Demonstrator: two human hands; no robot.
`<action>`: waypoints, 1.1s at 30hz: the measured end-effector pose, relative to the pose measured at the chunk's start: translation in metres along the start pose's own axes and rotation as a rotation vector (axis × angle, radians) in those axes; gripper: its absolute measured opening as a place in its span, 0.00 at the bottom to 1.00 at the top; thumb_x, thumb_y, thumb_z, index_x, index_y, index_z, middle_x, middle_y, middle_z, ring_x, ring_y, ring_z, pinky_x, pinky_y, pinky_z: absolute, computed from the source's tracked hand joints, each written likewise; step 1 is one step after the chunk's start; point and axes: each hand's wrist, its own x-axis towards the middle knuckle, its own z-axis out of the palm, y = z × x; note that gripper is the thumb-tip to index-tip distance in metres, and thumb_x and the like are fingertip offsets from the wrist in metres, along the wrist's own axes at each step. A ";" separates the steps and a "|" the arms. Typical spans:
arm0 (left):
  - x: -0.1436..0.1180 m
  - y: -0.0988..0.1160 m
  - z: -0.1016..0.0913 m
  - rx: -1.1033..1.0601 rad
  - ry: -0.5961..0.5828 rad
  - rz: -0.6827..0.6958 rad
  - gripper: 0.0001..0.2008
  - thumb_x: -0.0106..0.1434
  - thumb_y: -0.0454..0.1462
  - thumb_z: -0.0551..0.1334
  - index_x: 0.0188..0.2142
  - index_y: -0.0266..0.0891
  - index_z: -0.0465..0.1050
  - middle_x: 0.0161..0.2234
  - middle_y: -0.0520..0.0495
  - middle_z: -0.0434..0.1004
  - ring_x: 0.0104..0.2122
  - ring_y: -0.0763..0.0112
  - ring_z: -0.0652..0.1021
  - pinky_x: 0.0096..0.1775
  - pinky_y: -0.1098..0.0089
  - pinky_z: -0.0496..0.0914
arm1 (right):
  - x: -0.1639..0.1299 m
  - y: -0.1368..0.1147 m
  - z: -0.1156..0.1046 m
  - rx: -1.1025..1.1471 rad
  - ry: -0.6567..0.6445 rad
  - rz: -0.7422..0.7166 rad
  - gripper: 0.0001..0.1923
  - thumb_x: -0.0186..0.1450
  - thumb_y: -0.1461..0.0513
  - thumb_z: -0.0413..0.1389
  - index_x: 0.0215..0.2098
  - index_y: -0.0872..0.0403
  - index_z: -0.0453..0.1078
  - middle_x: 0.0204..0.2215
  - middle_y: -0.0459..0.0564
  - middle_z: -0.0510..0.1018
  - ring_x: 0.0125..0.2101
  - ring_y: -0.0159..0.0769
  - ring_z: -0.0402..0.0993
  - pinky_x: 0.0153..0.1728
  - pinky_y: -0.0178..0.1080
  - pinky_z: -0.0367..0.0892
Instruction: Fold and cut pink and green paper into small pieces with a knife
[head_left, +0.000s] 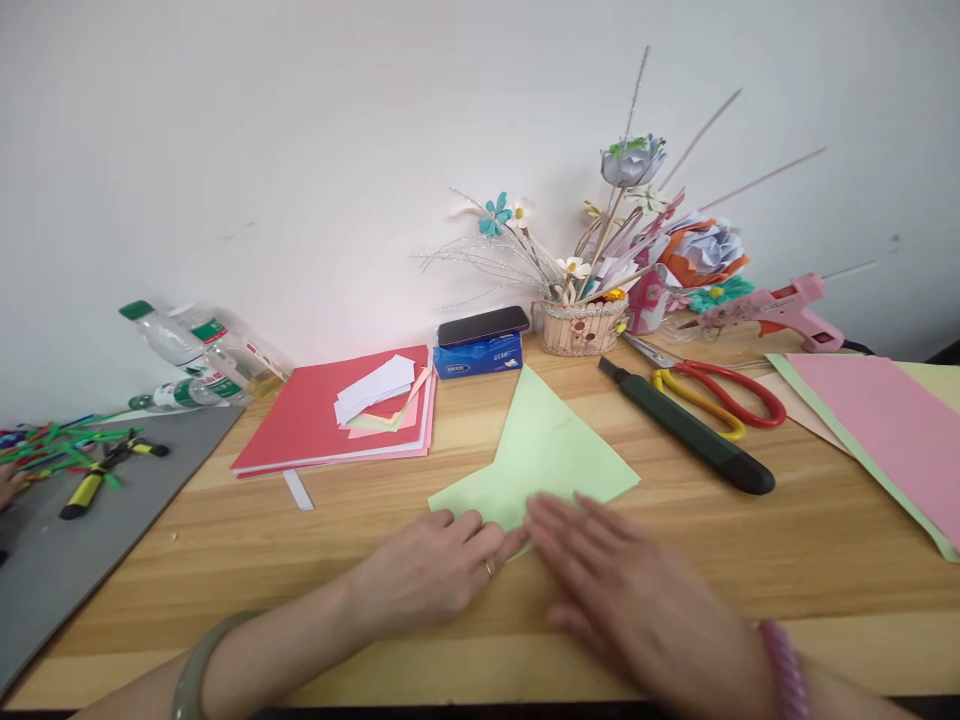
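Head view runs from our left, where a grey mat (90,530) carries green sticks (52,445) and one yellow-handled tool (101,480), with two bottles (187,350) lying near the wall. Next comes one stack of red and pink paper (315,425) with a few white strips (375,388) on top. Our left hand (431,570) lies flat, fingers loosely spread, pressing the near corner of the single green sheet (544,450). Our right hand (622,590) is blurred, flat on the sheet's near edge, holding nothing. Behind sit one phone (484,325) on one blue box (478,357) and one basket of paper flowers (583,325). Rightward lie one knife (686,425), one pair of scissors (720,393), one pink glue gun (787,308) and a pink sheet (885,425). We judge the green sheet could slide on the smooth wood if the left hand lifts, skewing any crease; a sweeping right hand could catch the knife.
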 end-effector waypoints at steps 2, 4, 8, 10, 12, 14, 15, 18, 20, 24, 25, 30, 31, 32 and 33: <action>0.000 -0.001 -0.001 0.001 0.001 0.015 0.19 0.68 0.33 0.49 0.57 0.32 0.56 0.32 0.47 0.69 0.30 0.68 0.70 0.26 0.68 0.61 | -0.004 -0.018 0.001 0.084 0.011 -0.013 0.31 0.64 0.52 0.49 0.56 0.67 0.60 0.54 0.63 0.67 0.54 0.44 0.62 0.51 0.45 0.61; 0.000 -0.003 -0.002 -0.002 0.002 0.024 0.20 0.68 0.33 0.50 0.58 0.31 0.54 0.32 0.47 0.69 0.30 0.68 0.70 0.26 0.68 0.62 | -0.008 -0.022 0.001 0.140 -0.005 0.008 0.34 0.62 0.52 0.51 0.59 0.67 0.57 0.55 0.63 0.65 0.55 0.44 0.61 0.52 0.45 0.62; 0.001 -0.005 -0.003 -0.019 0.000 0.019 0.20 0.67 0.32 0.51 0.59 0.33 0.54 0.33 0.47 0.69 0.31 0.68 0.71 0.26 0.69 0.61 | -0.025 0.001 -0.005 0.103 -0.051 0.062 0.33 0.64 0.54 0.49 0.63 0.60 0.50 0.57 0.57 0.63 0.55 0.42 0.61 0.50 0.47 0.64; 0.002 -0.004 -0.004 -0.026 0.005 0.008 0.20 0.68 0.32 0.50 0.59 0.34 0.55 0.33 0.47 0.69 0.31 0.68 0.71 0.25 0.69 0.61 | -0.039 0.015 -0.008 0.018 -0.077 0.093 0.33 0.64 0.53 0.49 0.63 0.57 0.49 0.58 0.57 0.61 0.55 0.44 0.60 0.49 0.51 0.65; 0.002 -0.004 -0.004 -0.032 0.013 0.002 0.19 0.68 0.32 0.49 0.58 0.35 0.55 0.32 0.47 0.69 0.30 0.68 0.71 0.24 0.68 0.61 | -0.051 0.026 -0.009 -0.028 -0.085 0.122 0.34 0.64 0.52 0.49 0.64 0.55 0.47 0.58 0.55 0.60 0.56 0.47 0.59 0.49 0.55 0.64; 0.001 -0.005 -0.004 -0.040 0.011 0.002 0.19 0.68 0.32 0.48 0.58 0.35 0.55 0.32 0.48 0.69 0.29 0.67 0.71 0.23 0.68 0.61 | -0.060 0.030 -0.009 -0.036 -0.071 0.148 0.35 0.64 0.53 0.48 0.65 0.54 0.44 0.58 0.54 0.61 0.56 0.47 0.60 0.49 0.56 0.63; 0.000 -0.006 -0.004 -0.046 0.002 0.008 0.19 0.68 0.32 0.47 0.58 0.35 0.55 0.32 0.48 0.69 0.29 0.68 0.70 0.23 0.67 0.62 | -0.062 0.031 -0.009 -0.035 -0.059 0.160 0.35 0.64 0.54 0.48 0.65 0.54 0.42 0.58 0.53 0.61 0.55 0.46 0.61 0.49 0.55 0.63; -0.002 -0.014 -0.004 -0.082 -0.024 0.054 0.18 0.68 0.31 0.48 0.57 0.35 0.56 0.33 0.47 0.69 0.29 0.69 0.70 0.24 0.69 0.62 | -0.063 0.030 -0.007 -0.034 -0.041 0.189 0.35 0.64 0.54 0.47 0.65 0.55 0.40 0.57 0.52 0.63 0.54 0.45 0.62 0.49 0.55 0.63; 0.002 -0.020 -0.005 -0.121 -0.002 0.069 0.14 0.69 0.32 0.49 0.54 0.37 0.60 0.33 0.48 0.69 0.29 0.71 0.70 0.26 0.70 0.63 | -0.061 0.029 -0.006 -0.032 -0.039 0.201 0.35 0.64 0.54 0.48 0.65 0.55 0.41 0.57 0.52 0.62 0.55 0.45 0.61 0.50 0.56 0.62; 0.026 -0.020 -0.010 -0.138 0.058 0.076 0.17 0.68 0.32 0.51 0.56 0.41 0.56 0.34 0.50 0.69 0.29 0.71 0.70 0.26 0.71 0.63 | -0.057 0.029 -0.005 -0.044 -0.044 0.209 0.34 0.64 0.52 0.48 0.64 0.56 0.47 0.58 0.53 0.62 0.58 0.47 0.56 0.52 0.57 0.57; 0.033 -0.018 -0.011 -0.122 0.066 0.077 0.19 0.68 0.32 0.51 0.58 0.42 0.54 0.34 0.50 0.68 0.29 0.70 0.70 0.25 0.71 0.62 | -0.056 0.029 -0.005 -0.059 -0.049 0.206 0.33 0.64 0.52 0.48 0.63 0.56 0.48 0.58 0.53 0.62 0.58 0.47 0.55 0.53 0.57 0.57; 0.041 -0.007 -0.009 -0.078 0.141 0.115 0.15 0.69 0.32 0.48 0.54 0.34 0.60 0.34 0.48 0.68 0.30 0.69 0.70 0.24 0.68 0.62 | -0.056 0.030 -0.005 -0.096 -0.051 0.195 0.30 0.65 0.53 0.47 0.62 0.56 0.52 0.58 0.52 0.62 0.58 0.45 0.56 0.53 0.57 0.56; 0.036 -0.005 -0.007 -0.077 0.149 0.115 0.15 0.69 0.31 0.48 0.54 0.33 0.60 0.34 0.48 0.69 0.30 0.69 0.70 0.25 0.68 0.62 | -0.057 0.031 -0.005 -0.091 -0.051 0.199 0.30 0.65 0.53 0.47 0.62 0.55 0.52 0.58 0.52 0.62 0.58 0.45 0.56 0.53 0.57 0.55; 0.030 -0.004 -0.005 -0.080 0.152 0.110 0.15 0.69 0.31 0.48 0.54 0.33 0.60 0.34 0.48 0.69 0.31 0.69 0.70 0.25 0.68 0.62 | -0.057 0.031 -0.004 -0.087 -0.050 0.203 0.31 0.65 0.53 0.47 0.63 0.55 0.50 0.58 0.51 0.61 0.58 0.45 0.55 0.53 0.57 0.55; 0.023 -0.002 -0.003 -0.085 0.149 0.100 0.14 0.69 0.31 0.48 0.53 0.32 0.60 0.34 0.48 0.69 0.30 0.69 0.70 0.25 0.68 0.62 | -0.058 0.031 -0.004 -0.082 -0.051 0.207 0.32 0.64 0.53 0.47 0.63 0.55 0.49 0.58 0.51 0.61 0.58 0.45 0.55 0.53 0.57 0.55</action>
